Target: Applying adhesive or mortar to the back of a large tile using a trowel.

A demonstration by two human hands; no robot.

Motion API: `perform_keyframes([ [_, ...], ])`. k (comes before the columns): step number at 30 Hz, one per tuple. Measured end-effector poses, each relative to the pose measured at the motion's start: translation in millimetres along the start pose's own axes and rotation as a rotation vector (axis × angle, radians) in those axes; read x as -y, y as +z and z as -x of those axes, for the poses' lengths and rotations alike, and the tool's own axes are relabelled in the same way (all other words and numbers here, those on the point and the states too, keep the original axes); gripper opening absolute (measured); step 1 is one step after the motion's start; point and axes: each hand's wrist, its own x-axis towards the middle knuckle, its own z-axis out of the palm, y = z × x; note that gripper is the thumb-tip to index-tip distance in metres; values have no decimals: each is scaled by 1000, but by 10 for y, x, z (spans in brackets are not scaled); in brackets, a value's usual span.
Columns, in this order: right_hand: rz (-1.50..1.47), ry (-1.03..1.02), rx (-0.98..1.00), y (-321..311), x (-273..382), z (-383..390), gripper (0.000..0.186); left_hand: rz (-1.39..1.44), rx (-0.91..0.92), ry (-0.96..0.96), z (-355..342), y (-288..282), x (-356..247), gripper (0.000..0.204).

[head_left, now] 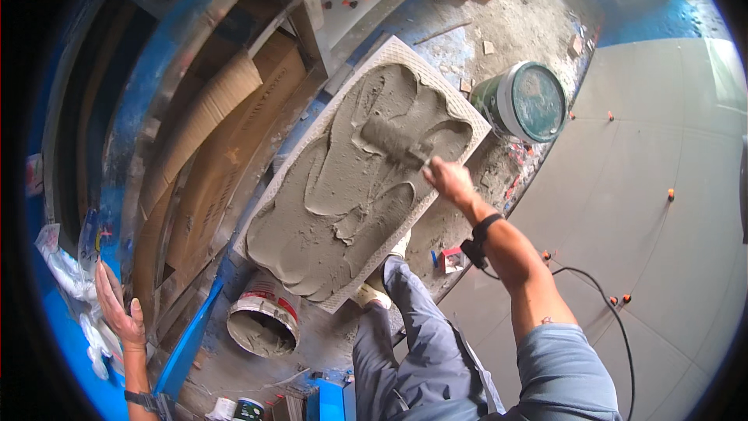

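A large rectangular tile (461, 95), its pale textured back facing up, lies at a slant in the middle, with wet grey mortar (312, 187) spread over most of it. My right hand (449, 179), at the tile's right edge, is closed round the handle of a trowel (389, 139). The trowel's blade is coated in mortar and lies on the mortar bed towards the tile's far end. Well away at the far left, my left hand (118, 308) holds nothing, its fingers stretched out beside white plastic bags (74, 273).
A tipped bucket (265, 316) with mortar inside sits by the tile's near end. Another lidded bucket (522, 101) stands at the far right. Cardboard boxes (234, 140) lean along the left. Laid floor tiles (623, 187) with orange levelling clips (671, 195) cover the right side.
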Motion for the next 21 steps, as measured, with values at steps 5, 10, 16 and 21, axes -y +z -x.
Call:
perform_keyframes([
  [5, 0, 295, -218, -163, -341, 79, 40, 118, -35, -23, -23, -13, -11, 81],
  [10, -649, 399, -43, 682, -609, 688, 48, 13, -13, 25, -92, -10, -67, 80],
  [16, 120, 161, -43, -201, -552, 797, 40, 81, -12, -6, -24, -3, -59, 81],
  [21, -251, 442, -155, -217, -878, 702, 42, 141, -16, -23, -30, 10, -25, 81],
])
